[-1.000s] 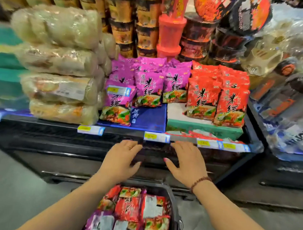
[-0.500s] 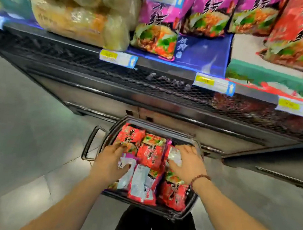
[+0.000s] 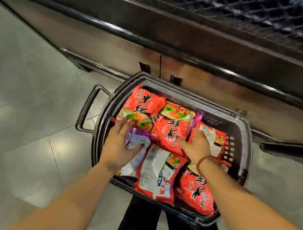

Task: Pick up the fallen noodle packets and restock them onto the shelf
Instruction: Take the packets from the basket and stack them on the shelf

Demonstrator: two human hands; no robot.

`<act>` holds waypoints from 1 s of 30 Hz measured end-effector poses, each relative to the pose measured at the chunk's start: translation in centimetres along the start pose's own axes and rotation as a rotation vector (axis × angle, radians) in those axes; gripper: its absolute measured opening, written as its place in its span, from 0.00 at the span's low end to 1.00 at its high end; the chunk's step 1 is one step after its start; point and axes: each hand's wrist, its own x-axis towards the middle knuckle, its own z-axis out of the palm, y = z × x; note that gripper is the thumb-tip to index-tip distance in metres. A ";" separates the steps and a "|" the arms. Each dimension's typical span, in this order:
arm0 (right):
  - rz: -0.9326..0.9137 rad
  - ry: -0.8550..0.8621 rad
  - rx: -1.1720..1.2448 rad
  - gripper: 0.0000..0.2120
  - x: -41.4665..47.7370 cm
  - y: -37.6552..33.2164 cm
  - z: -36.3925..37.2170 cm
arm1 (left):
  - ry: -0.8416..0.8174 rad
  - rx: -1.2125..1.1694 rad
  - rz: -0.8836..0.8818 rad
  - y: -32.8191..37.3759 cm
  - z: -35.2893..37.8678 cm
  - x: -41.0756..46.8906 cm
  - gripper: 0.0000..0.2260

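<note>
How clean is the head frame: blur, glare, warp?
Head view: motion blur smears the shelf base and mesh; print on the red packets in the basket is readable; soft glare patches on the floor tiles; the shelf rail runs skewed diagonally; the left hand gripping the purple packet is slightly soft.

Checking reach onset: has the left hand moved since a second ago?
Yes. The left hand dropped from above the basket's far rim into it, gripping a purple packet.
</note>
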 end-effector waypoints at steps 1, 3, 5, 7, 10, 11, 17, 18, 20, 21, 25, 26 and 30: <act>0.036 0.001 0.074 0.29 0.9 0.3 0.9 | 0.000 -0.015 0.004 -0.5 0.5 0.1 0.36; 0.113 -0.001 0.201 0.27 2.3 0.7 2.5 | 0.012 -0.011 0.034 -1.6 1.5 0.2 0.34; 0.173 -0.007 0.304 0.22 3.1 0.6 3.7 | 0.006 -0.001 0.034 -2.4 2.3 0.0 0.33; 0.232 -0.019 0.363 0.22 3.9 0.3 4.3 | 0.002 0.017 0.042 -3.1 2.8 -0.3 0.32; 0.315 -0.045 0.384 0.17 4.6 0.1 4.5 | -0.015 0.037 0.071 -3.8 3.3 -0.7 0.33; 0.329 -0.051 0.378 0.16 4.7 0.2 4.6 | -0.022 0.032 0.069 -3.8 3.2 -0.8 0.33; 0.168 0.124 0.559 0.03 3.1 -0.3 2.9 | -0.122 -0.074 -0.019 -3.0 2.2 -0.9 0.32; 0.121 0.133 0.572 0.03 2.5 -0.5 2.0 | -0.132 -0.104 -0.027 -2.7 1.9 -0.8 0.32; 0.037 0.064 0.641 0.07 1.4 -0.7 0.1 | -0.113 -0.185 -0.047 -1.8 1.1 -0.7 0.30; -0.008 -0.002 0.674 0.09 0.7 -0.9 -0.8 | -0.085 -0.237 -0.058 -1.3 0.7 -0.7 0.30; -0.222 -0.354 0.580 0.15 -1.5 -2.6 -4.1 | 0.047 -0.330 0.040 0.0 -2.0 -0.2 0.38; -0.253 -0.470 0.525 0.15 -1.5 -3.4 -4.7 | 0.032 -0.302 0.125 0.0 -3.0 0.1 0.41; -0.297 -0.826 0.134 0.20 -0.1 -7.3 -5.4 | -0.239 -0.206 0.408 0.4 -7.7 2.4 0.51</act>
